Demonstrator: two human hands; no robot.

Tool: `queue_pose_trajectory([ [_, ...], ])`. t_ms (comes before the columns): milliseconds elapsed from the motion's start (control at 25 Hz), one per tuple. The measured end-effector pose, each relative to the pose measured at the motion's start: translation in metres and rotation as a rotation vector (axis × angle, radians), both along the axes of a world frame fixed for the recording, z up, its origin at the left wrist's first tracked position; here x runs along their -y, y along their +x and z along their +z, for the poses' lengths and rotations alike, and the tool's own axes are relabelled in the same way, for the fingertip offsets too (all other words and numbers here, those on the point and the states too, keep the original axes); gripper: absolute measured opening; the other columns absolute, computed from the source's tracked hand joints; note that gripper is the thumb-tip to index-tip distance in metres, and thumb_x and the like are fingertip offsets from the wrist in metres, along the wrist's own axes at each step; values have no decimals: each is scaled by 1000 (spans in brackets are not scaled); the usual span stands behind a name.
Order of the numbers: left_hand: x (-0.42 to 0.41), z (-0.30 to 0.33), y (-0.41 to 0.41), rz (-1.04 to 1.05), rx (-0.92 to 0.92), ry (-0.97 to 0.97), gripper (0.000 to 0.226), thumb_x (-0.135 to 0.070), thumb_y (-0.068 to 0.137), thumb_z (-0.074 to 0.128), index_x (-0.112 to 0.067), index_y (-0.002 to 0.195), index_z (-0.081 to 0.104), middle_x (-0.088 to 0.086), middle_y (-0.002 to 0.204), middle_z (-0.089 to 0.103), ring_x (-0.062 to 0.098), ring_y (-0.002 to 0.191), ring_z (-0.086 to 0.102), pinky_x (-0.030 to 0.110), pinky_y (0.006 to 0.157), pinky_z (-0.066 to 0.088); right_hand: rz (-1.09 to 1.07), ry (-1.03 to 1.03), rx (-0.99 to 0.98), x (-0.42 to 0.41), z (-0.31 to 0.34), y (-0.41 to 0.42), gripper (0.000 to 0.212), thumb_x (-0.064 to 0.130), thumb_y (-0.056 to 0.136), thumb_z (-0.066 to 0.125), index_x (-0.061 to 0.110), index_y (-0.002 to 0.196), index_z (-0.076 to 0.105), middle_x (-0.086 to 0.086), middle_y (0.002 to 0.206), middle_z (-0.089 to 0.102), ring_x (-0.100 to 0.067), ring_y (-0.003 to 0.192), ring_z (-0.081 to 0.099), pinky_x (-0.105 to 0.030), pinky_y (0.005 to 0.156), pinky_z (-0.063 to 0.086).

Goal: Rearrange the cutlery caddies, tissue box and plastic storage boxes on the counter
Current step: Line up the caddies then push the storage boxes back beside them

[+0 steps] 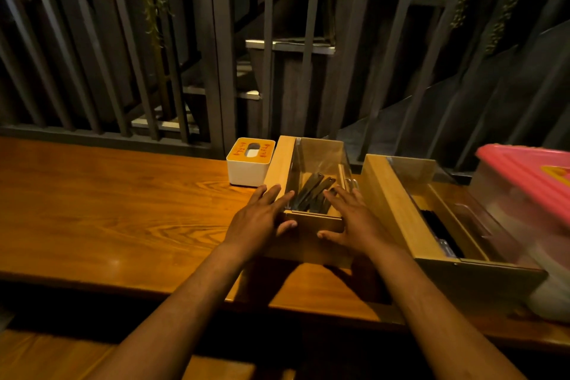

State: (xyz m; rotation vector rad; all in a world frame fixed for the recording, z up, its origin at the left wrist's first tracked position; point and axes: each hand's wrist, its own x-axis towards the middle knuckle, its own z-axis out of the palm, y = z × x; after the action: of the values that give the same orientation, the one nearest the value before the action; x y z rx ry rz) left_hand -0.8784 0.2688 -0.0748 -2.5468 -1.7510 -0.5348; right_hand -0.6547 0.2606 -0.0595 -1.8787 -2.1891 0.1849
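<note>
A wooden cutlery caddy point(279, 163) with a clear lid and dark cutlery inside stands mid-counter. My left hand point(262, 216) lies on its left front corner, thumb against the front panel. My right hand point(351, 216) lies on its right front corner, thumb on the same panel. Both hands clasp the caddy between them. A white tissue box point(248, 168) with an orange top sits just left of the caddy, at the back. A second, larger wooden caddy point(391, 203) stands to the right. A clear plastic storage box with a pink lid point(524, 176) is at the far right.
The wooden counter point(108, 210) stretches bare to the left. A dark metal railing point(216, 71) with hanging plants runs along its back edge, with stairs behind. The counter's front edge is near my forearms; a wooden bench surface point(46, 358) lies below.
</note>
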Motion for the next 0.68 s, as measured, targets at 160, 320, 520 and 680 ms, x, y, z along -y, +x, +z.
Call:
queue_pose_trajectory([
  [160, -19, -5, 1, -6, -4, 25, 66, -58, 93, 42, -35, 151, 22, 0, 161, 22, 26, 148, 11, 45, 102, 44, -8, -2, 33, -19, 0, 0, 95, 50, 76, 73, 36, 151, 16, 4, 164, 6, -28, 150, -7, -51, 120, 15],
  [320, -34, -5, -3, -17, -9, 35, 65, -59, 93, 41, -35, 151, 22, 0, 161, 22, 25, 148, 11, 44, 102, 44, -18, -1, 52, -32, 0, -1, 95, 51, 77, 72, 36, 151, 14, 5, 164, 5, -28, 150, -6, -52, 119, 15],
  [520, -41, -4, 0, -24, -13, 38, 65, -57, 93, 42, -32, 151, 24, 2, 160, 23, 27, 148, 12, 44, 103, 43, -20, -3, 91, -42, 0, -1, 95, 52, 77, 71, 38, 151, 14, 6, 164, 4, -28, 150, -3, -51, 120, 16],
  [680, -41, -2, -2, -32, -31, 35, 66, -57, 94, 41, -31, 152, 22, 3, 159, 24, 29, 147, 14, 45, 101, 45, -87, -10, 133, -37, 2, -7, 95, 52, 78, 70, 39, 151, 12, 5, 164, 4, -28, 150, 0, -54, 116, 23],
])
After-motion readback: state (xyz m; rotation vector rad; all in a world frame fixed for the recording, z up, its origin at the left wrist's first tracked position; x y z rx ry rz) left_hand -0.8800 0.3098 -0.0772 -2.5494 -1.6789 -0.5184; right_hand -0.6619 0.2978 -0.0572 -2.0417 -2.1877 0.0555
